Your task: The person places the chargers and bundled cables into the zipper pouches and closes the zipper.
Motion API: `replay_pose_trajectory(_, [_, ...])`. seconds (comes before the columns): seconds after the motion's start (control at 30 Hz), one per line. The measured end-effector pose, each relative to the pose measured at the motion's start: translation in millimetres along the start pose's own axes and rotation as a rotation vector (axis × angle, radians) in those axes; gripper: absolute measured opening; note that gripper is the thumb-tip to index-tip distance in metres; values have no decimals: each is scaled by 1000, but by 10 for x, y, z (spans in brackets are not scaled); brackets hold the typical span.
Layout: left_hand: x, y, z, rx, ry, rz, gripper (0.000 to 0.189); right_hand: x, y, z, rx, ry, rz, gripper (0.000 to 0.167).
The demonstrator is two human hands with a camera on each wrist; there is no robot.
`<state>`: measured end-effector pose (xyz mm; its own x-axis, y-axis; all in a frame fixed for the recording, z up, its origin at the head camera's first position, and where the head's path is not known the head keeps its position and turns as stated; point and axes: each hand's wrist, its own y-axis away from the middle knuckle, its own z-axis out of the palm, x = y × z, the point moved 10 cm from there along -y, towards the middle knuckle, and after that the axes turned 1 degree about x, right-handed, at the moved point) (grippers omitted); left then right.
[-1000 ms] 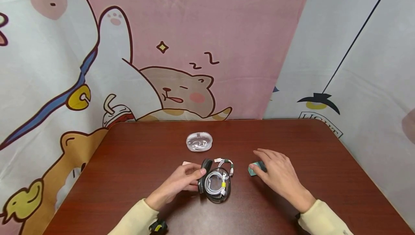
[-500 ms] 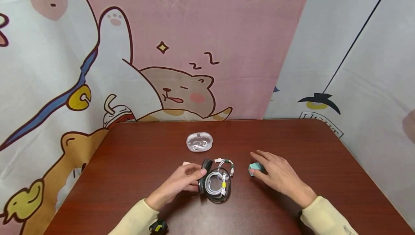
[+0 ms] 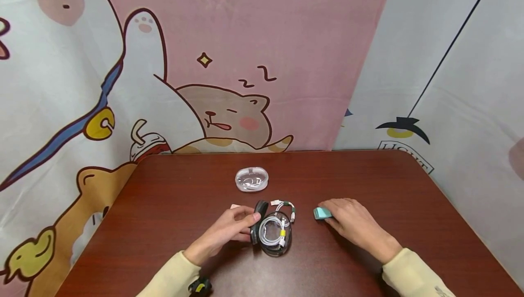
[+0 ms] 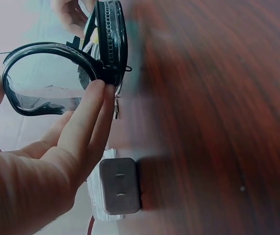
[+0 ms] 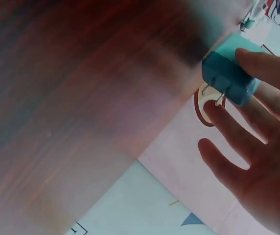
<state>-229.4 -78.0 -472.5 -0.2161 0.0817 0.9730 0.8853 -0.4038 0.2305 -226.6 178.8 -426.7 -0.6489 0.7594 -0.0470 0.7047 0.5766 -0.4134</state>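
Observation:
My left hand [image 3: 229, 229] grips the raised lid of a small round clear pouch [image 3: 289, 238] with black edging. Inside the pouch lies a coiled white cable [image 3: 265, 241] with a yellow tie. In the left wrist view the lid [image 4: 20, 108] stands between thumb and fingers. To the right, my right hand [image 3: 354, 222] pinches a teal charger plug [image 3: 322, 213] at the table top. The right wrist view shows the thumb on the plug [image 5: 226, 73], two metal prongs sticking out, and fingers behind it.
Behind the pouch lies a short white cable [image 3: 292, 210] with green ties. Farther back is a clear oval case [image 3: 251, 179]. A grey-faced charger [image 4: 120, 186] sits below the left hand, mostly hidden from the head view. The brown table [image 3: 368, 174] meets a cartoon curtain.
My right hand has lowered its fingers over the teal plug, which has turned slightly and is now pinched. The left hand and the pouch have stayed put.

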Motion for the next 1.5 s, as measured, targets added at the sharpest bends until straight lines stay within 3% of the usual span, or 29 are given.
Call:
replay_pose_trajectory(0.17, [1,-2,2,-1,0,4,60,-25,-3,-18,49,81,-13,43])
replay_pose_trajectory(0.3, [-2,1,2,-3,-1,5,61,-56,16,-8,29,97,-14,47])
replay_pose_trajectory(0.6, [-22,11,-15,9,-3,-2,63,1,61,59,-94,-113,39,52])
replay_pose_trajectory(0.77, [-31,13,-12,5,-1,-2,63,31,73,82,-128,-149,83,49])
replay_pose_trajectory(0.97, [-20,17,-17,6,0,4,62,34,68,81,-158,-110,100,47])
replay_pose_trajectory(1.2, [-7,14,-26,11,-2,10,61,108,84,70,-207,-16,209,59])
replay_pose_trajectory(1.5, [-10,-4,-31,17,-30,6,61,70,98,75,-209,-40,153,45])
